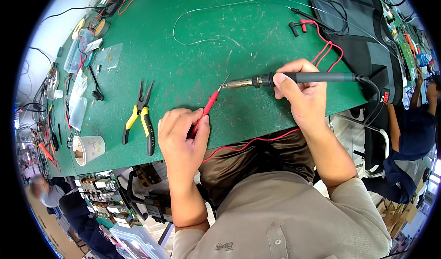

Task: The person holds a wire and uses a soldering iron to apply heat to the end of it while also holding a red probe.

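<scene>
Two tools are in our hands: a probe (210, 104) in the left hand (181, 132), an iron (317, 77) in the right hand (301, 91). Our left thumb and fingers pinch the probe's slim red body, which slants away from them to the right and ends in a small metal tip. Our right thumb and fingers grip the front of the iron's dark grey handle; its scorched metal barrel points left, its end at the probe's tip. We cannot tell whether they touch. A red lead (239, 148) curves between our forearms, over the lap.

The table (257, 52) beneath both hands is green and scuffed. Left of our left hand lie yellow-and-black pliers (146, 121), jaws parted, then a white cup (94, 149). Beyond both hands a thin wire (257, 0) loops. Well right of our right hand, we see a person (415, 132) in dark clothes.
</scene>
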Tool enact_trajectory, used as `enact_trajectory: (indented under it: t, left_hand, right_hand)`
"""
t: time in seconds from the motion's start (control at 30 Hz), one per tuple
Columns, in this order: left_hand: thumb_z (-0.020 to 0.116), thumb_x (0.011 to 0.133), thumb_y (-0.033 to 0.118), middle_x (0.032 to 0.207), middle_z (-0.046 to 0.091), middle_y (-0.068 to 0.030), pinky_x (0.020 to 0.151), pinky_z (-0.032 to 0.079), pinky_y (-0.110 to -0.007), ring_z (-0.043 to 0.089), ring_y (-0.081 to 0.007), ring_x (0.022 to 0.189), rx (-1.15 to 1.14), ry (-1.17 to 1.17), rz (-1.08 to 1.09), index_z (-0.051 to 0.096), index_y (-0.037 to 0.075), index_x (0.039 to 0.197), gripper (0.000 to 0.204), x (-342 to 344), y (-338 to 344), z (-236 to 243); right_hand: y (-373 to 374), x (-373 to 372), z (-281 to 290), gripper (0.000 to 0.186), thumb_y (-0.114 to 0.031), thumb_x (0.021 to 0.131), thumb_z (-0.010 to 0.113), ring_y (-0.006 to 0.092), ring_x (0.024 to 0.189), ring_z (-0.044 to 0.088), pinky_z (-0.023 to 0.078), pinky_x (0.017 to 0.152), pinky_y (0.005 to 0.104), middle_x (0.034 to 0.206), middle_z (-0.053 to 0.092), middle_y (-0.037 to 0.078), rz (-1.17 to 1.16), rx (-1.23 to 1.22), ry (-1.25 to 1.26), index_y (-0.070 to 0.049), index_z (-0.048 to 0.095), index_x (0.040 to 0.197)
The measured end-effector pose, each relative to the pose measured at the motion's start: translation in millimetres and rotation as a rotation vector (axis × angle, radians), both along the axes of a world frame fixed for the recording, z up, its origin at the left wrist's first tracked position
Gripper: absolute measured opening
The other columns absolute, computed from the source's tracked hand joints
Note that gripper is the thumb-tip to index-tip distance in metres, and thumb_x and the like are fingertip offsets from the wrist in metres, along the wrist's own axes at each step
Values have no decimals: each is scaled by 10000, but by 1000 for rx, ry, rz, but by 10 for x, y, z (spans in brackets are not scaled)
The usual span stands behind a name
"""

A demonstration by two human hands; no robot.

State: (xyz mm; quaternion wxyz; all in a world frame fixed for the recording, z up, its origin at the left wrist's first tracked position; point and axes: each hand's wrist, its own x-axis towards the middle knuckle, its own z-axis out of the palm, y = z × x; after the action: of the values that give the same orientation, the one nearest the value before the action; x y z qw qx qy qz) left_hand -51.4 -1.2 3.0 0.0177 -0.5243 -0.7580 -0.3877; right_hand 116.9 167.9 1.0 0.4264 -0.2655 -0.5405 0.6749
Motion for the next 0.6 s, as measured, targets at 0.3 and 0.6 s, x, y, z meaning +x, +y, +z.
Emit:
enact_trajectory:
  t: [0.3, 0.6]
  left_hand:
    - [735, 731, 26, 775, 617, -65, 654, 421, -339, 576, -227, 701, 4, -7, 14, 675, 44, 837, 123, 5, 3, -31]
    - [737, 735, 45, 770, 607, -43, 652, 399, -350, 564, -226, 699, 17, 0, 10, 674, 68, 834, 120, -2, -1, -43]
  right_hand:
    - [-5, -4, 19, 110, 7, 845, 695, 27, 574, 511, 368, 479, 171, 687, 587, 13, -11, -1, -12, 15, 588, 871]
    - [-5, 7, 31, 109, -2, 848, 694, 24, 576, 505, 361, 482, 169, 687, 584, 9, 9, 3, -36, 11, 587, 865]
